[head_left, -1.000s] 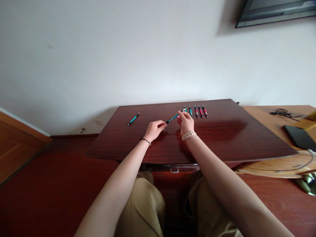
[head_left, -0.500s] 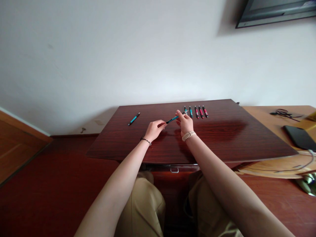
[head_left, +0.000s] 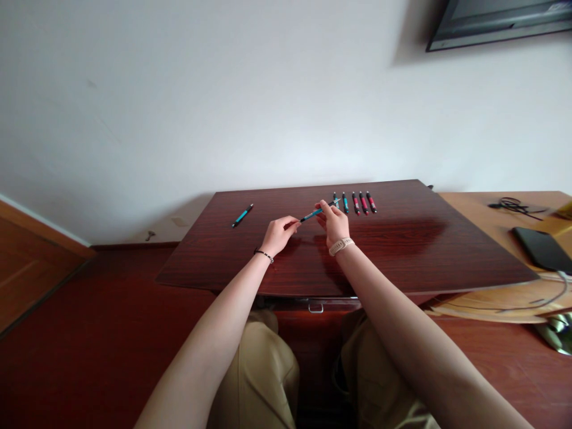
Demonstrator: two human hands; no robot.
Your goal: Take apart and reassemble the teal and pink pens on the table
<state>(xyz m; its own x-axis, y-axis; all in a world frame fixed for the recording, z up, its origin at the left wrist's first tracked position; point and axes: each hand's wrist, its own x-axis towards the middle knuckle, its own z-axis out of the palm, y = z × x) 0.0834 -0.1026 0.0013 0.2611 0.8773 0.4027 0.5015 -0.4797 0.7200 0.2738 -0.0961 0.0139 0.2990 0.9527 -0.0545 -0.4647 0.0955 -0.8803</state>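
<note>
Both of my hands hold one teal pen (head_left: 311, 214) just above the dark wooden table (head_left: 402, 250). My left hand (head_left: 279, 234) pinches its near, dark end. My right hand (head_left: 335, 223) grips the far end, where a thin silver part sticks out. Behind my right hand a row of pens lies near the table's far edge: two teal pens (head_left: 344, 202) and three red pens (head_left: 363, 202). A single teal pen (head_left: 242, 215) lies apart at the far left of the table.
A lighter wooden desk (head_left: 487, 220) adjoins on the right with a black tablet (head_left: 542, 248) and a coiled black cable (head_left: 513, 205). A screen (head_left: 496, 21) hangs on the white wall. A drawer handle (head_left: 315, 307) shows under the table's front edge, above my knees.
The pen's far end has dropped slightly, and my right hand's fingers have shifted along it toward the left. The pens lying on the table have not moved.
</note>
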